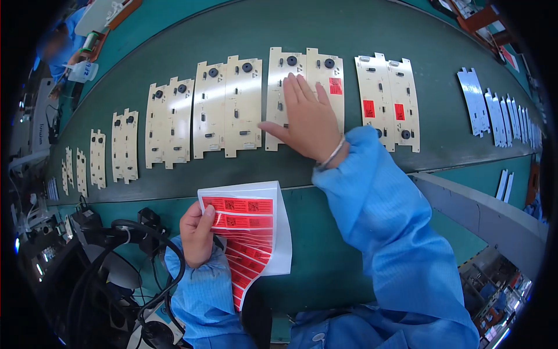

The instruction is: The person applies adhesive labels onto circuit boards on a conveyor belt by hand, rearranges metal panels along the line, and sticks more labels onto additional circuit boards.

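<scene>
My left hand pinches the left edge of a sheet of red labels on white backing, whose lower part curls. Printed square codes show on several labels. My right hand lies flat with fingers stretched over a pair of cream circuit boards, covering part of their surface. A red label sits on that pair's right board, right of my fingertips; whether another lies beneath the hand is hidden. To the right, another board pair carries two red labels, one on each board.
More cream boards with black parts stand in a row leftward along the dark green belt. Pale boards line its right end. Black cables hang at lower left. A grey metal rail is at right. Another person's blue sleeve shows at upper left.
</scene>
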Available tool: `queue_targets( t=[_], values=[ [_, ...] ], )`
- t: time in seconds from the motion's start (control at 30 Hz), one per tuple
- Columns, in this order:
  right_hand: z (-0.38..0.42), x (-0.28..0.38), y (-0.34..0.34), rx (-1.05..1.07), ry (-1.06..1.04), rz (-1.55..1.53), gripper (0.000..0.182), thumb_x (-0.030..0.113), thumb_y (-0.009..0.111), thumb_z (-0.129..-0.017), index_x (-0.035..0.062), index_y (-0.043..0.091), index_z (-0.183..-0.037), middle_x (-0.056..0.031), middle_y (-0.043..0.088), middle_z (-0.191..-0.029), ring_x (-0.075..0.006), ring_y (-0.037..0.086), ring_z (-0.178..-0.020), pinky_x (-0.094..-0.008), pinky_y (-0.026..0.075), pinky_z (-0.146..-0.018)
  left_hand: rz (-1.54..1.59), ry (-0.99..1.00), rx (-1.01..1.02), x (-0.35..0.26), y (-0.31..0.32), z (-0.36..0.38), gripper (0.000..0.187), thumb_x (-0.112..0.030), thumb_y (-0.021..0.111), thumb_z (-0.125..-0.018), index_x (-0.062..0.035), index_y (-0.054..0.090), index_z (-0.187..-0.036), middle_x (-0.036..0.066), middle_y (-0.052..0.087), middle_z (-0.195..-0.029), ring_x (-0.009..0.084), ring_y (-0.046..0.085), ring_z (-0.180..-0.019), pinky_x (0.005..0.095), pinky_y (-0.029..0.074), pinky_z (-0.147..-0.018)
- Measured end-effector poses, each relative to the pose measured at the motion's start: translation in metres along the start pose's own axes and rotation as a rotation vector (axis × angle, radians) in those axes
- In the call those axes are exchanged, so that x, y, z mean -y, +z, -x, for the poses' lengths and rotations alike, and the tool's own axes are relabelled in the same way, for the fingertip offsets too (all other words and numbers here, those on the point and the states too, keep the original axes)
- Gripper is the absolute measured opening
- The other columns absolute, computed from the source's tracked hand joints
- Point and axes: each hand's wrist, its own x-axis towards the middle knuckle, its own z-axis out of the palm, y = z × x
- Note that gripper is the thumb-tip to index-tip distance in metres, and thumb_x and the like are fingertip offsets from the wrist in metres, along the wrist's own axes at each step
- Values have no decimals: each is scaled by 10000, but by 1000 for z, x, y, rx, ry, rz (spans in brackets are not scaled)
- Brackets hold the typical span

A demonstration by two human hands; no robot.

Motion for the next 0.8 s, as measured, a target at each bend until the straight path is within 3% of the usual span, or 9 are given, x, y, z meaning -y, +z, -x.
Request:
queue_targets(
  t=[0.07,0.17,0.27,0.3,0.4,0.5,0.6,0.7,0.8],
  values=[
    [-5,5,1,1,38,4,772,567,390,-714,-84,331,-1124,-215,379,-1149,-288,312,-1125,-409,211,-927,4,28,25,2,-4,1,174,-59,421,-800,47,481,-924,97,560,-853,103,526,-747,218,399,-708],
    [-3,7,6,-178,53,-39,686,500,464,-715,-76,387,-1079,-216,426,-1094,-304,363,-1077,-396,250,-907,14,54,84,3,-5,2,159,-26,432,-784,44,483,-917,102,561,-847,108,529,-754,217,402,-702],
    [13,17,-7,-271,33,-549,561,349,598,-685,-19,420,-1070,-188,462,-1050,-298,426,-1005,-375,328,-837,-23,66,60,7,-5,0,101,-3,467,-764,29,500,-854,89,572,-793,104,539,-703,205,414,-653],
    [22,27,-21,-164,116,-824,484,260,633,-669,10,455,-1043,-156,497,-1001,-253,456,-974,-333,345,-821,-53,77,50,6,-4,0,73,-6,477,-762,22,504,-824,75,572,-769,92,531,-680,195,408,-628],
    [47,46,-56,350,55,-1066,469,209,639,-661,7,451,-1040,-127,515,-962,-205,489,-926,-303,379,-788,-201,127,-9,7,-4,2,35,-17,507,-754,2,516,-726,25,552,-675,50,484,-601,173,375,-542],
    [57,56,-51,557,9,-1052,457,142,647,-641,4,455,-1032,-105,526,-929,-171,511,-882,-281,410,-750,-238,93,-51,6,1,6,58,-42,536,-750,-2,534,-707,8,536,-643,37,461,-578,171,368,-507],
    [57,57,-44,543,66,-1097,396,117,640,-598,-6,494,-945,-143,544,-873,-235,556,-778,-291,439,-687,-171,87,95,-5,8,4,138,-22,538,-742,20,511,-871,88,570,-829,108,536,-778,216,428,-680],
    [50,57,-48,743,134,-1085,353,113,634,-602,-3,515,-914,-134,549,-840,-243,561,-738,-288,442,-662,-107,19,15,-10,14,3,100,34,530,-714,31,524,-814,87,580,-764,101,549,-685,209,439,-617],
    [52,63,-44,439,-52,-911,301,110,627,-611,2,528,-873,-128,534,-800,-250,546,-698,-288,440,-619,-178,3,65,-3,2,0,98,-5,533,-733,27,521,-825,91,582,-765,97,550,-681,208,441,-615]
  ],
)
